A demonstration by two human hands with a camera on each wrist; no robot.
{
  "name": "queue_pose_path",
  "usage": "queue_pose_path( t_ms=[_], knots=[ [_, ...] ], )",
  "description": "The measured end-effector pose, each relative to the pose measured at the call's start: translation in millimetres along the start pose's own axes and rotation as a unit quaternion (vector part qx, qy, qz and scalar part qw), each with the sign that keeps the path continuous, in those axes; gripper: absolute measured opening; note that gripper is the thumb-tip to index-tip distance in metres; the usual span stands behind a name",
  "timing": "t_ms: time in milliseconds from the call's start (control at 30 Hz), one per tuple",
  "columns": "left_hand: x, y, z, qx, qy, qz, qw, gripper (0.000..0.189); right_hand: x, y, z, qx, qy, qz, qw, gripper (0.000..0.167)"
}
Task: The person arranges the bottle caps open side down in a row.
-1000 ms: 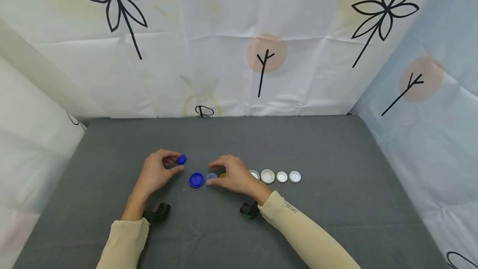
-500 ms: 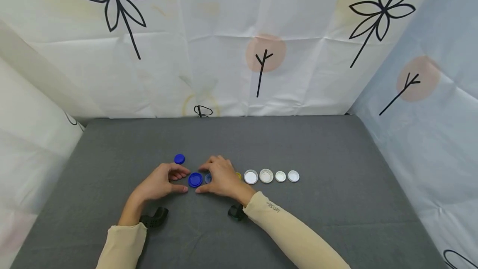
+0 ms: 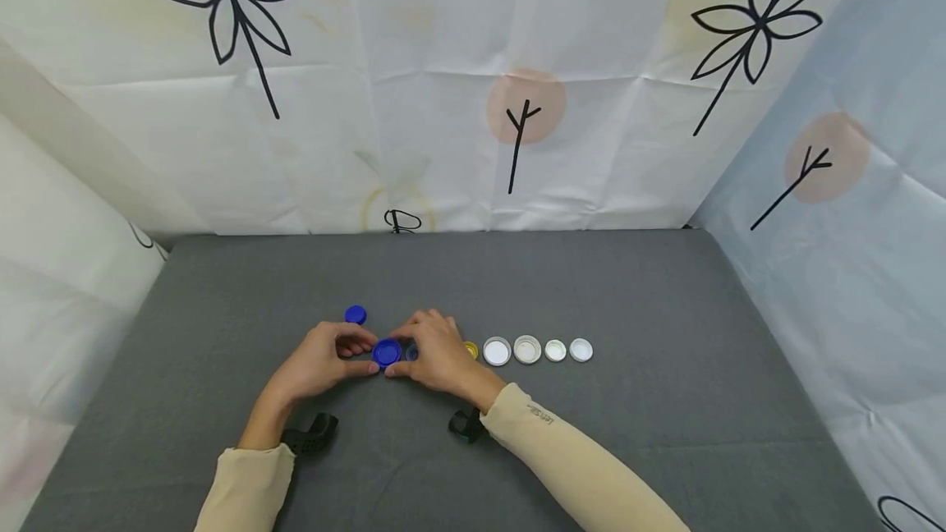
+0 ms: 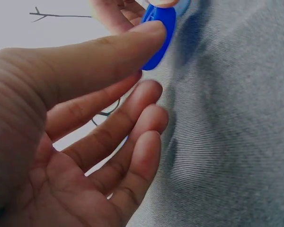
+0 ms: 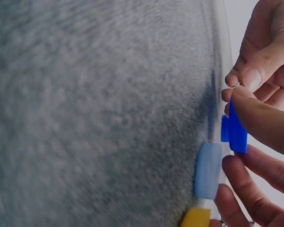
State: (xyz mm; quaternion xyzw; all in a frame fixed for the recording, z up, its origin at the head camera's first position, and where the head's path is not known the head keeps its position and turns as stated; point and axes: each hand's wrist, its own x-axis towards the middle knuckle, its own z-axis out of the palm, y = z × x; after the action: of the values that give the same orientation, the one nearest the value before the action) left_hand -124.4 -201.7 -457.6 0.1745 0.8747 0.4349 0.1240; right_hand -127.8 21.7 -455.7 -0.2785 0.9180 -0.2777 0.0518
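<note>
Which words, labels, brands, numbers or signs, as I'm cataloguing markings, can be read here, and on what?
None reads for certain.
Right sleeve: dark lettering, too small to read.
Larger blue cap and white caps: no readable text.
White backdrop: plant drawings, no words visible.

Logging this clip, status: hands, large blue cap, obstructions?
Left hand, right hand: both pinch large blue cap. Cap looks raised off table. Light-blue cap close by, possible snag.

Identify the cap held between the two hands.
The larger dark blue cap, pinched by the left hand and right hand; the smaller dark blue cap lies beyond it, unheld.
</note>
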Motion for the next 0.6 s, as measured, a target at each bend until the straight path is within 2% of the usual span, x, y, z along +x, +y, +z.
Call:
queue_pose_path(
  t_ms=[167,333,467,600],
  knots=[
    [-1.5,1.7,-1.9,-0.055,0.006,0.014,0.9984,0.031,-5.2,1.6,-6.9,0.073,0.019,-0.005,0.9972,0.043],
    [0.8,11.9,-1.1,-0.1,0.01,0.041,0.9941,0.034,-14.6,5.1,-18.8,0.144,0.07,-0.019,0.9869,0.044],
    [6.5,26.0,4.8,-0.111,0.019,0.053,0.9923,0.032,-23.9,11.7,-30.9,0.167,0.1,-0.032,0.9803,0.043],
    [13.5,41.6,16.6,-0.124,0.029,0.057,0.9902,0.031,-35.5,20.8,-43.6,0.178,0.119,-0.035,0.9763,0.042]
  ],
)
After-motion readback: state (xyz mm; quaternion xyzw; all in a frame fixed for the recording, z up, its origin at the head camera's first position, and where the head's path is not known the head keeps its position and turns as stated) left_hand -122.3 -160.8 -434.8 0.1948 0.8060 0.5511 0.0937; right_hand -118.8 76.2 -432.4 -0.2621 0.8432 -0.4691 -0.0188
